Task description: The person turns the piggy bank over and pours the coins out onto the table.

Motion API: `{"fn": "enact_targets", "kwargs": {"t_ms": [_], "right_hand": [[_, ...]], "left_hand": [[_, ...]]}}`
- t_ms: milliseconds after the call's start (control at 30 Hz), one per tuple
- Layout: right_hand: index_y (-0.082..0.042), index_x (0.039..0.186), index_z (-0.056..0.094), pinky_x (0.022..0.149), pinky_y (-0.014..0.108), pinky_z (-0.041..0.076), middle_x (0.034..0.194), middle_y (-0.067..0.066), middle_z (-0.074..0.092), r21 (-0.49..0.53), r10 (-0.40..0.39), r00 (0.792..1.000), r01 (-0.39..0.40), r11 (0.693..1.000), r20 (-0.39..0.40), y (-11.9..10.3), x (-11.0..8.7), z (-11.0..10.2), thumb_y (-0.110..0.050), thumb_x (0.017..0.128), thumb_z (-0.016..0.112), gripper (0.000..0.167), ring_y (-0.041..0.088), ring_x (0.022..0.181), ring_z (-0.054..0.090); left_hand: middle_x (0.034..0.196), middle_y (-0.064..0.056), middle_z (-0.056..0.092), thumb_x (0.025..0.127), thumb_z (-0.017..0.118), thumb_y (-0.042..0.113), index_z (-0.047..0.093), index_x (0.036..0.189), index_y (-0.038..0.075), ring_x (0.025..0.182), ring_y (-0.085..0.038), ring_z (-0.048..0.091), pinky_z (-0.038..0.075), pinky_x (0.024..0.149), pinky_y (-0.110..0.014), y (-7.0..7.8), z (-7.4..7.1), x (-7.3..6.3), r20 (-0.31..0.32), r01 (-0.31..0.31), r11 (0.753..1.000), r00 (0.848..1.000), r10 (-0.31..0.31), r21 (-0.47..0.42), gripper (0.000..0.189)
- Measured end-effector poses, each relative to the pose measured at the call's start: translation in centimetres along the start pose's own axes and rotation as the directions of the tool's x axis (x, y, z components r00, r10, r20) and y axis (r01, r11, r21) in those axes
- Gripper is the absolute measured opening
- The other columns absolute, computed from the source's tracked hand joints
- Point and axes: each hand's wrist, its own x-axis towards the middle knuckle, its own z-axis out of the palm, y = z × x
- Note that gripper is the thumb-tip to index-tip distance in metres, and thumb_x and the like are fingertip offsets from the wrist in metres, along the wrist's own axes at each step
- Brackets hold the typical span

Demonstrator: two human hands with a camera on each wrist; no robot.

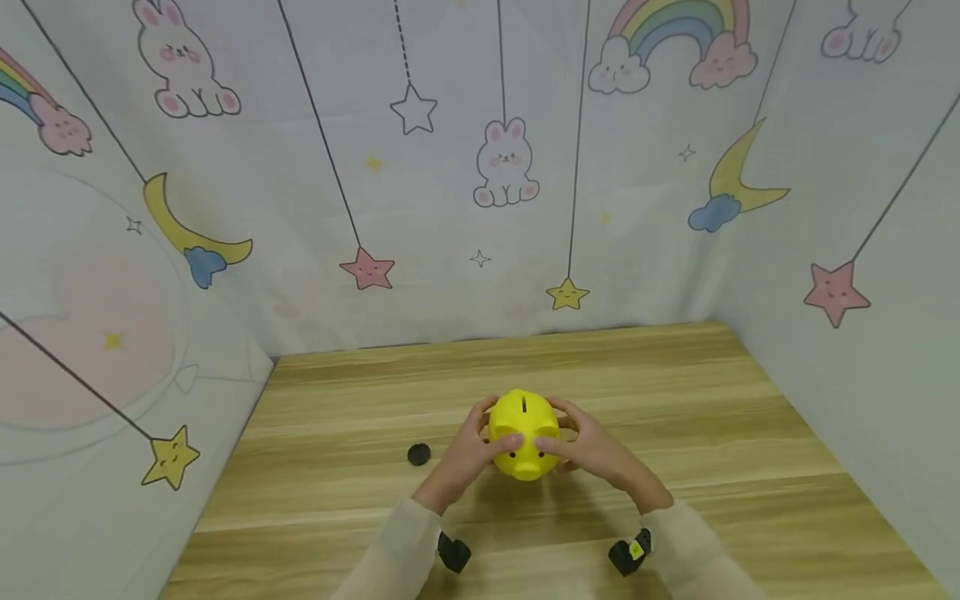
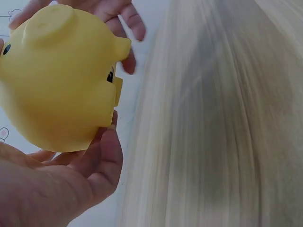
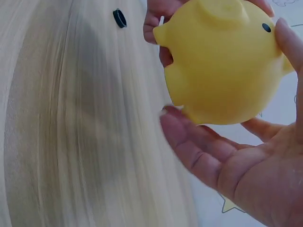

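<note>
Yellow piggy bank (image 1: 523, 425) sits between my hands, snout (image 1: 527, 472) pointing back at me, coin slot (image 1: 524, 405) up; looks lifted clear of the table (image 1: 337, 533). Left hand (image 1: 474, 440) and right hand (image 1: 592, 446) each wrap a side, thumbs (image 1: 507, 444) on the face by the eyes, fingers curled round and under. Can't tell how hard either squeezes. Loose black disc (image 1: 418, 454) lies beyond my left wrist, outboard, well apart from both hands.

To hold it well: match pressure left and right, since the shell looks smooth and rounded and could roll out. Let the under-fingers carry weight, thumbs only steady. Turn both wrists together; keep left elbow off the disc.
</note>
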Motion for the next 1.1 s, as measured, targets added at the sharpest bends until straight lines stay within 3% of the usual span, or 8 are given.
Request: {"fn": "enact_targets", "kwargs": {"t_ms": [233,400,500,700,800,933,1033,1100], "right_hand": [[-0.011,0.156,0.025,0.084,0.050,0.055,0.150,0.030,0.028,0.090,-0.023,1.000,0.024,0.996,-0.010,0.8,0.0,-0.1,-0.022,0.088,0.077,0.086,0.035,0.110,0.061],[-0.010,0.156,0.024,0.085,0.042,0.056,0.154,0.027,0.022,0.097,-0.078,0.997,0.078,0.992,-0.009,1.6,0.1,-0.1,-0.015,0.085,0.081,0.091,0.040,0.115,0.058],[-0.009,0.156,0.022,0.085,0.042,0.056,0.155,0.023,0.020,0.099,-0.131,0.991,0.131,0.986,-0.013,1.9,0.2,-0.1,-0.011,0.082,0.083,0.096,0.043,0.119,0.055],[-0.014,0.155,0.024,0.092,0.042,0.053,0.156,0.017,0.023,0.050,-0.242,0.969,0.244,0.968,-0.051,2.1,0.1,0.3,-0.005,0.076,0.087,0.101,0.044,0.126,0.049],[-0.013,0.154,0.025,0.096,0.045,0.049,0.154,0.018,0.029,-0.047,-0.336,0.938,0.333,0.942,-0.081,2.3,0.0,0.5,-0.006,0.074,0.088,0.102,0.044,0.128,0.048],[-0.014,0.152,0.027,0.097,0.052,0.047,0.153,0.016,0.029,-0.145,-0.432,0.896,0.416,0.898,-0.101,2.7,0.0,0.6,-0.005,0.072,0.090,0.102,0.046,0.129,0.046],[-0.014,0.152,0.028,0.098,0.053,0.046,0.154,0.016,0.027,-0.154,-0.443,0.892,0.426,0.892,-0.096,2.8,-0.1,0.5,-0.005,0.071,0.090,0.103,0.046,0.129,0.046],[-0.012,0.153,0.027,0.097,0.049,0.048,0.155,0.017,0.026,-0.134,-0.411,0.908,0.398,0.907,-0.082,2.7,-0.2,0.4,-0.005,0.073,0.089,0.102,0.045,0.127,0.048]], "left_hand": [[0.153,-0.011,0.036,0.088,0.076,0.041,0.026,0.157,0.015,0.116,-0.030,0.058,0.050,0.095,-0.045,-0.2,-0.4,-0.1,0.076,-0.024,0.998,0.997,0.019,0.060,0.090],[0.142,-0.015,0.046,0.086,0.077,0.044,0.022,0.159,0.024,0.112,-0.028,0.060,0.052,0.091,-0.047,0.1,-1.0,-0.2,0.115,-0.017,0.986,0.993,-0.002,0.164,0.093],[0.141,-0.017,0.046,0.084,0.079,0.041,0.019,0.159,0.030,0.113,-0.029,0.060,0.052,0.091,-0.047,0.3,-1.2,-0.2,0.132,-0.018,0.985,0.991,-0.004,0.171,0.096],[0.155,-0.004,0.033,0.083,0.083,0.028,0.014,0.158,0.038,0.125,-0.028,0.053,0.049,0.096,-0.045,0.0,-1.4,-0.1,0.175,-0.142,0.976,0.978,0.112,0.165,0.102],[0.159,0.002,0.026,0.083,0.084,0.024,0.012,0.158,0.040,0.130,-0.027,0.048,0.048,0.099,-0.043,-0.2,-1.4,-0.1,0.193,-0.210,0.964,0.965,0.177,0.164,0.105],[0.159,0.002,0.025,0.081,0.085,0.019,0.012,0.158,0.040,0.132,-0.026,0.046,0.047,0.100,-0.041,-0.4,-1.4,-0.2,0.202,-0.254,0.953,0.954,0.219,0.167,0.107],[0.157,0.000,0.029,0.081,0.085,0.017,0.012,0.158,0.040,0.131,-0.026,0.047,0.047,0.100,-0.040,-0.4,-1.4,-0.2,0.212,-0.263,0.951,0.951,0.227,0.164,0.108],[0.153,-0.003,0.035,0.081,0.085,0.019,0.013,0.158,0.039,0.127,-0.026,0.050,0.048,0.098,-0.039,-0.5,-1.4,-0.2,0.213,-0.254,0.953,0.953,0.217,0.164,0.108]]}}
